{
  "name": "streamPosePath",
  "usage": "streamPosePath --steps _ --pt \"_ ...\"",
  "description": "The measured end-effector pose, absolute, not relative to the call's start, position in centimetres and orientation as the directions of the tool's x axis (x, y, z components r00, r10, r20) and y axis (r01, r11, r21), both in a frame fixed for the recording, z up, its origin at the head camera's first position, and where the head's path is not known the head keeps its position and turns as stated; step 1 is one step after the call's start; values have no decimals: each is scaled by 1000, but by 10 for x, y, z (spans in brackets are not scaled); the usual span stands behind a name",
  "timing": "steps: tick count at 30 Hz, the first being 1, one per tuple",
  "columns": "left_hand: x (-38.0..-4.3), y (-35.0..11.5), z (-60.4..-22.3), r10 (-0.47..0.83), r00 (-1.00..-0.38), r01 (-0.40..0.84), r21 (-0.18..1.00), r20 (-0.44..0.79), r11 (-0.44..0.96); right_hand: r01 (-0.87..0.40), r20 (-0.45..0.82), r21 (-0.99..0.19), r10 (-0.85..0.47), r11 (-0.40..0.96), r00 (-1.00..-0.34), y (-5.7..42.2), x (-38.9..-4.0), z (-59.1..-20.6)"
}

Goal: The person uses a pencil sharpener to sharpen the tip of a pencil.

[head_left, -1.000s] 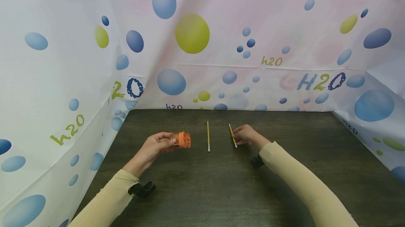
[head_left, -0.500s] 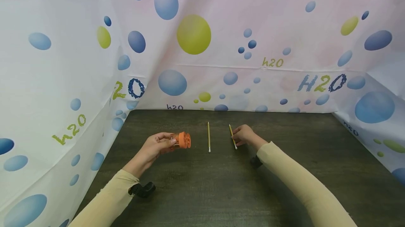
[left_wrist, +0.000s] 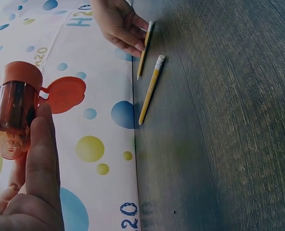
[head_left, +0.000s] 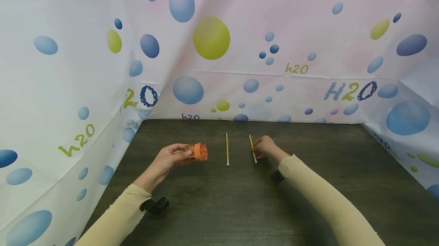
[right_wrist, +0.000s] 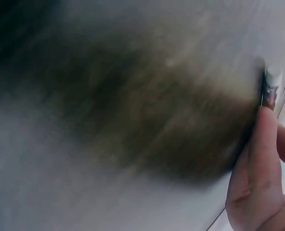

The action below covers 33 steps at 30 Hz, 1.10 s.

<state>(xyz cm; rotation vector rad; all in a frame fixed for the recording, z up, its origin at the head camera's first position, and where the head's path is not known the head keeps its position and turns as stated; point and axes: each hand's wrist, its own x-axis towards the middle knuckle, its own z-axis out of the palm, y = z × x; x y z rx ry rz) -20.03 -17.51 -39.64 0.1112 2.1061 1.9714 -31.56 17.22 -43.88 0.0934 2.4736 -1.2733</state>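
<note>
Head view: orange container [head_left: 197, 151] held up over dark table [head_left: 219, 204], gripped by thumb and fingers of left hand [head_left: 171, 154], capped end toward the pencils. Gripped pencil [head_left: 251, 141] pinched in fingertips of right hand [head_left: 266, 146], point directed away from the body; loose pencil [head_left: 227, 149] lying between it and the container, touching neither. Left wrist view: see-through container body, darker shapes inside not identifiable, flap [left_wrist: 65, 94] swung out beside cap [left_wrist: 21, 74]; probably a sharpener. Right-hand fingers visible on the gripped pencil here too. Right wrist view: eraser end [right_wrist: 273, 74] projecting past a fingertip; table blurred, contact or lift-off undecidable. Step in hand, as judged: picking up one pencil, container ready opposite. Next move, if sharpening: lift clear without nudging the loose pencil, turn point toward the container, align with an opening.
</note>
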Motion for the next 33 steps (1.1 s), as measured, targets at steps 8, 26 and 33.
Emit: streamPosePath --steps 8,26,33 --pt "-201 -174 -397 230 -964 -115 990 -130 77 295 -401 -804 -105 516 -910 179 -318 -437" --pt "-201 -173 -398 217 -966 -132 989 -143 63 391 -474 -859 -225 330 -851 196 -321 -432" --pt "-200 -173 -397 213 -967 -132 989 -144 68 380 -466 -867 -254 323 -847 205 -318 -432"
